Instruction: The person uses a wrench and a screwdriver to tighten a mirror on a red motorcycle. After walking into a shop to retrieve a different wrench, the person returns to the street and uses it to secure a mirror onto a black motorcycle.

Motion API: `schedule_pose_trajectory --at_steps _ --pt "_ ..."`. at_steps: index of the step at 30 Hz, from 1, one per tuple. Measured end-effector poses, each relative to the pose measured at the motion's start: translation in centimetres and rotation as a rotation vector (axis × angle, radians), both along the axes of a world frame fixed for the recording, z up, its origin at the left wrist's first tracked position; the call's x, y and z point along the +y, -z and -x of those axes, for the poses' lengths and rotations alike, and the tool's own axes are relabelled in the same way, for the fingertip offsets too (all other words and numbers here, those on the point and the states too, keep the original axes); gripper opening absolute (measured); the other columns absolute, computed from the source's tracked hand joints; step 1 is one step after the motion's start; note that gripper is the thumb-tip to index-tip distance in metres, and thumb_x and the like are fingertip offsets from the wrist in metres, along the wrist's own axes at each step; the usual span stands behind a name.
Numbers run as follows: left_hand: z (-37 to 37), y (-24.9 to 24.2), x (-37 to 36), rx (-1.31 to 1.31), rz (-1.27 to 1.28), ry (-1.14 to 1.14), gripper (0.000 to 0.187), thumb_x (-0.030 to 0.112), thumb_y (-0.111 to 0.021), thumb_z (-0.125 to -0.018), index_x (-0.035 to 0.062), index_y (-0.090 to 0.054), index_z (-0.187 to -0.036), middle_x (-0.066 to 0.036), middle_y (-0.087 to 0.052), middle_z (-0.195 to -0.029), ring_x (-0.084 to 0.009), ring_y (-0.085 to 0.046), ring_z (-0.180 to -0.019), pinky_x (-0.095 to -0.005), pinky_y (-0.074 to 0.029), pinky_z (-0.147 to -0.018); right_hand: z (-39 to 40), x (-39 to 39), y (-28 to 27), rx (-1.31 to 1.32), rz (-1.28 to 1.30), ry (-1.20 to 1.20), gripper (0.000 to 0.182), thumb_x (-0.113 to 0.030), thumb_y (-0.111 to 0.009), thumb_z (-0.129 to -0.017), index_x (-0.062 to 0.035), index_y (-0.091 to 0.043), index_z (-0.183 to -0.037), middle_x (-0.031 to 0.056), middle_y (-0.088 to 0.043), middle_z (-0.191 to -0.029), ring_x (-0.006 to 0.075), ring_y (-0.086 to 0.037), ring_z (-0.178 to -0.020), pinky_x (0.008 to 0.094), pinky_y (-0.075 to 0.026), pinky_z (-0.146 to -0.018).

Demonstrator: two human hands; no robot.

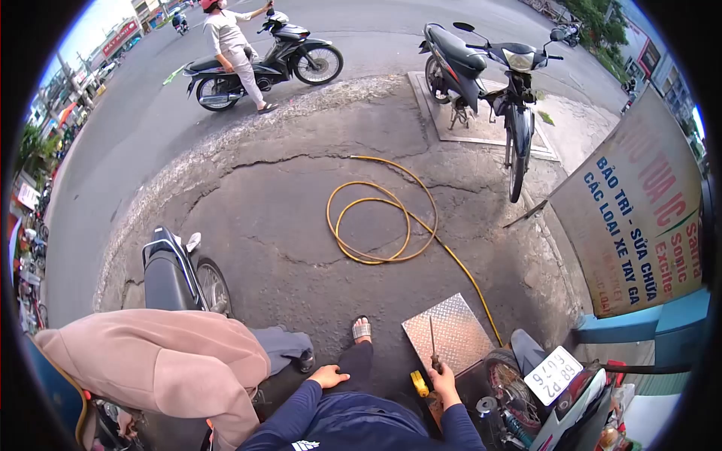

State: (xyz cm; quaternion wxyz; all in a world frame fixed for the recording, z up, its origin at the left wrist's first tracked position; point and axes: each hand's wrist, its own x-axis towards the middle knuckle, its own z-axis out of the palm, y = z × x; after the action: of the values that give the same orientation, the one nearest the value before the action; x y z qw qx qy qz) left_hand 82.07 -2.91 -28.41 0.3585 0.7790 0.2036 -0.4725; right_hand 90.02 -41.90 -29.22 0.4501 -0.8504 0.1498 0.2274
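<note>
My right hand [445, 383] is wrapped round the handle of a screwdriver [433, 343], whose thin shaft points up and away from me. Under and beyond the shaft lies a metal tread plate [459, 323]. Just left of that hand sits a yellow object [419, 384] whose kind I cannot make out. My left hand [329, 376] rests on my dark-trousered leg, fingers loosely stretched, with nothing in it. Below that leg shows a sandalled foot [362, 329] on the asphalt.
A coiled yellow hose [436, 218] lies ahead. Close on my left is a person in a pinkish-brown jacket [150, 361], near a motorbike [171, 274]. Motorbike parts with a licence plate [553, 376] and a signboard [632, 203] stand right. Farther off are a parked motorbike [519, 105] and a rider [233, 52].
</note>
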Motion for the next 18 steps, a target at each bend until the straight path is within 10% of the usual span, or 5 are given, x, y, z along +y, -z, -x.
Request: schedule_pose_trajectory --at_steps 3,6,9,13,18 --pt "-14.0 0.2 9.6 -0.046 -0.034 -0.076 0.064 0.048 -0.070 -0.086 -0.0002 -0.063 -0.127 -0.021 -0.065 -0.126 -0.0335 -0.060 -0.121 -0.0395 -0.045 -0.104 2.2 -9.8 12.2 0.472 0.289 -0.041 0.027 -0.019 -0.076 -0.082 0.0029 -0.073 -0.098 0.0181 -0.073 -0.090 0.0250 -0.070 -0.080 0.0382 -0.053 -0.072" --pt "-27.2 -6.9 18.5 -0.432 -0.204 -0.333 0.056 0.038 -0.070 -0.087 -0.0010 -0.061 -0.126 -0.020 -0.070 -0.115 -0.0324 -0.068 -0.107 -0.0389 -0.052 -0.094 -3.5 -9.9 4.2 0.827 0.567 -0.256 0.049 -0.042 -0.077 -0.079 0.0004 -0.073 -0.102 0.0238 -0.070 -0.110 0.0339 -0.066 -0.110 0.0393 -0.052 -0.091" --pt "-36.3 -9.1 27.0 -0.573 0.057 -0.735 0.039 0.027 -0.066 -0.094 -0.0004 -0.061 -0.121 -0.013 -0.072 -0.104 -0.0206 -0.071 -0.090 -0.0338 -0.055 -0.079 -7.7 -12.4 8.5 0.649 0.427 -0.299 0.019 -0.017 -0.070 -0.089 -0.0006 -0.076 -0.097 0.0134 -0.074 -0.096 0.0202 -0.070 -0.091 0.0352 -0.052 -0.077" --pt "-42.1 -6.5 31.5 -0.337 -0.070 -1.170 0.031 0.029 -0.064 -0.096 0.0027 -0.061 -0.114 -0.006 -0.069 -0.088 -0.0132 -0.067 -0.069 -0.0277 -0.050 -0.057 -30.2 -4.2 6.5 0.731 0.145 -0.015 0.034 -0.029 -0.075 -0.085 0.0039 -0.068 -0.090 0.0150 -0.069 -0.075 0.0281 -0.069 -0.070 0.0428 -0.052 -0.062" --pt "-49.1 0.3 25.7 0.375 -0.256 -0.393 0.049 0.044 -0.070 -0.082 -0.0005 -0.074 -0.103 -0.018 -0.074 -0.098 -0.0308 -0.071 -0.095 -0.0394 -0.054 -0.086 -69.8 14.1 4.6 0.392 0.213 -0.085 0.040 -0.031 -0.075 -0.086 0.0069 -0.069 -0.094 0.0140 -0.066 -0.070 0.0209 -0.063 -0.054 0.0381 -0.051 -0.053"
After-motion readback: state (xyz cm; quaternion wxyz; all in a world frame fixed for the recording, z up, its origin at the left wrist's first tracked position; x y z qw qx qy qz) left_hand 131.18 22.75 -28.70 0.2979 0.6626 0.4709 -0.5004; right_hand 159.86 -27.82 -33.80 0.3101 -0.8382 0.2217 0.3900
